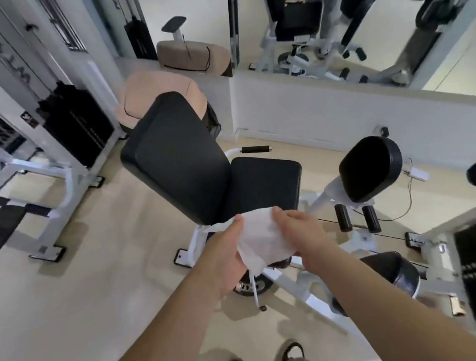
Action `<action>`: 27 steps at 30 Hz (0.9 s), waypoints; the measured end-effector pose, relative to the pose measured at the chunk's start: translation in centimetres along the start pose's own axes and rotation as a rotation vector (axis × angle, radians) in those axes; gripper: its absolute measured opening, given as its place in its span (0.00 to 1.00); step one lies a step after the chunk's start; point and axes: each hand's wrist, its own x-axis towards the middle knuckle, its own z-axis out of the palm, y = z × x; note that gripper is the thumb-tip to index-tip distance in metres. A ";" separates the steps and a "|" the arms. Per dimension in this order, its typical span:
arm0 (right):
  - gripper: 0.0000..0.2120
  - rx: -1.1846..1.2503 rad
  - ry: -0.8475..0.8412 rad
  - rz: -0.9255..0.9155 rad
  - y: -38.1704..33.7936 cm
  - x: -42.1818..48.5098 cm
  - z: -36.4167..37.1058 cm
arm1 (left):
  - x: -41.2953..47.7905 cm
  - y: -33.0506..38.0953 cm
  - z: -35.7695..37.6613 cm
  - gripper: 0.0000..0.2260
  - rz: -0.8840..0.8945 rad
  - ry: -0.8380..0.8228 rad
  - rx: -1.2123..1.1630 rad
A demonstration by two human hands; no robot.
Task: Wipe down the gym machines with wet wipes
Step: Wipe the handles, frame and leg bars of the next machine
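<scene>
Both hands are raised in front of the machine with one white wipe (262, 238) spread between them. Left hand (224, 254): thumb lies on the wipe's upper left edge, other fingers curl under the sheet, clamped on it. Right hand (303, 232): thumb tip presses the upper right edge; remaining fingers are hidden behind the sheet, so the pinch shows from the thumb side only. The wipe hangs crumpled below both thumbs, lower corner drooping under the left palm. Just beyond the fingertips is the near edge of the black seat pad (263, 183); the wipe overlaps it in view, contact cannot be told. Slanted black back pad (178, 160) is beyond and left of the left fingers. Rounded black pad (370, 168) is right of the right fingers, well apart. Weight stack (76, 124) is far to the left. Mirror (331, 21) is on the wall beyond
</scene>
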 end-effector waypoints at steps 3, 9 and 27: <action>0.21 -0.088 0.055 0.025 2.3 2.7 0.6 | 1.7 0.1 -2.4 0.16 0.007 0.070 0.045; 0.19 -0.156 0.057 0.129 8.1 6.6 2.1 | 5.6 -0.9 -6.9 0.16 -0.051 0.207 0.235; 0.14 -0.059 0.400 0.341 26.5 15.2 16.9 | 23.0 -3.3 -23.1 0.17 -0.167 0.125 1.029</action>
